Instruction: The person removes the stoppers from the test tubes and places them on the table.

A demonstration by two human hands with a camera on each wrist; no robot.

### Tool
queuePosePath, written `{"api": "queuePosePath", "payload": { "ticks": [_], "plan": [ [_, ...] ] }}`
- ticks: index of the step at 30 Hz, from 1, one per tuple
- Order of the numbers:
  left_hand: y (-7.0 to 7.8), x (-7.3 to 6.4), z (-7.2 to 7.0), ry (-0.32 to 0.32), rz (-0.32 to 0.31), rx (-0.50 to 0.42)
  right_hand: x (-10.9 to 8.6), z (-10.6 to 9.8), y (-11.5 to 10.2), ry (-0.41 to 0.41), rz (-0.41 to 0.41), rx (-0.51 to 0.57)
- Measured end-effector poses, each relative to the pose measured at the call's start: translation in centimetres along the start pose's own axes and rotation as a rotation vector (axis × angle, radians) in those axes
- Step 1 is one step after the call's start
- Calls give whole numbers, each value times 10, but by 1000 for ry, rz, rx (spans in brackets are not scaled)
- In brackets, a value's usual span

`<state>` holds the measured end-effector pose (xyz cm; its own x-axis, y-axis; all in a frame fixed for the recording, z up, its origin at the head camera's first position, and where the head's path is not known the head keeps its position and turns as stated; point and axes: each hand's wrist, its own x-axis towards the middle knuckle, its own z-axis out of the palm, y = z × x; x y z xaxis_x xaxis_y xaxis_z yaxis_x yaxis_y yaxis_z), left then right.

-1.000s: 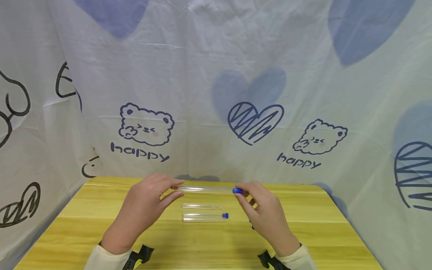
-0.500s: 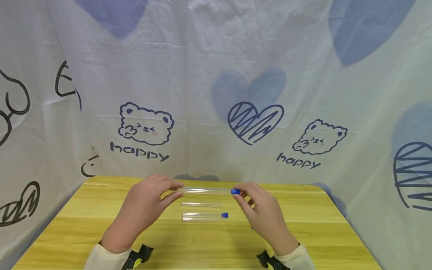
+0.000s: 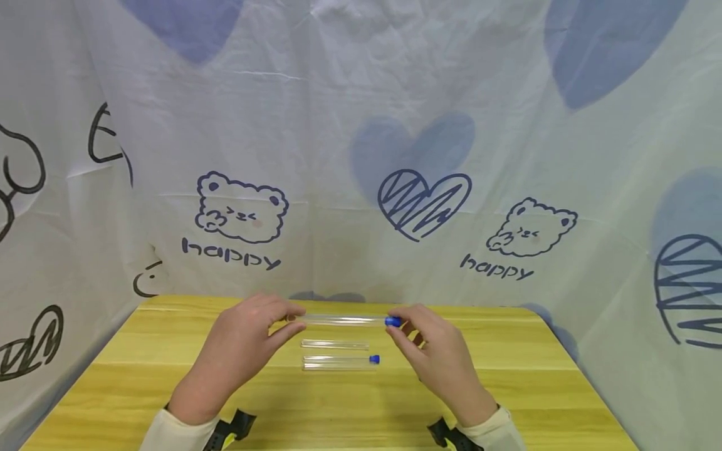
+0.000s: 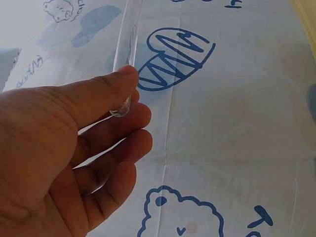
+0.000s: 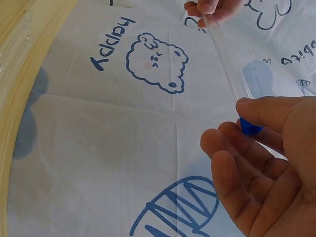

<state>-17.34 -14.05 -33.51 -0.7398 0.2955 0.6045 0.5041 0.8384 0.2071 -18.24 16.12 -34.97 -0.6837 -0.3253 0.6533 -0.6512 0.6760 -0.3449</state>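
A clear test tube [image 3: 346,320] is held level above the table's far part. My left hand [image 3: 242,347] pinches its rounded end [image 4: 120,109] between thumb and fingers. At the tube's other end is a blue stopper [image 3: 393,321], pinched by the thumb and fingers of my right hand [image 3: 440,360]. In the right wrist view the stopper [image 5: 250,127] sits at the tube's mouth, partly hidden by the thumb; how deep it goes I cannot tell. Below the held tube, an uncapped clear tube [image 3: 335,344] lies on the table, with clear tubing [image 3: 338,363] and another blue stopper [image 3: 375,359] nearer me.
The yellow wood-grain table [image 3: 316,413] reaches back to a hanging pale cloth [image 3: 333,257] with bear and heart drawings. More cloth hangs at the left side. Black straps [image 3: 234,429] are on both wrists.
The held tube and its stopper have shifted very slightly left and toward me. Both hands keep their pinch. A small blue thing beside my right hand is now almost wholly hidden.
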Motion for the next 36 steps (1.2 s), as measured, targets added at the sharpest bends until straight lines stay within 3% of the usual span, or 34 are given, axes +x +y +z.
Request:
{"api": "queuePosePath", "payload": {
  "ticks": [7, 14, 23, 27, 36],
  "plan": [
    [1, -2, 2, -17, 18, 13, -1, 2, 0, 24, -3, -22],
    [1, -3, 3, 35, 42, 21, -2, 3, 1, 24, -25, -35],
    [3, -2, 1, -8, 4, 22, -2, 2, -2, 22, 43, 23],
    [4, -1, 0, 1, -13, 20, 0, 1, -3, 10, 78, 33],
    [4, -1, -2, 16, -22, 6, -1, 4, -2, 10, 71, 8]
  ]
}}
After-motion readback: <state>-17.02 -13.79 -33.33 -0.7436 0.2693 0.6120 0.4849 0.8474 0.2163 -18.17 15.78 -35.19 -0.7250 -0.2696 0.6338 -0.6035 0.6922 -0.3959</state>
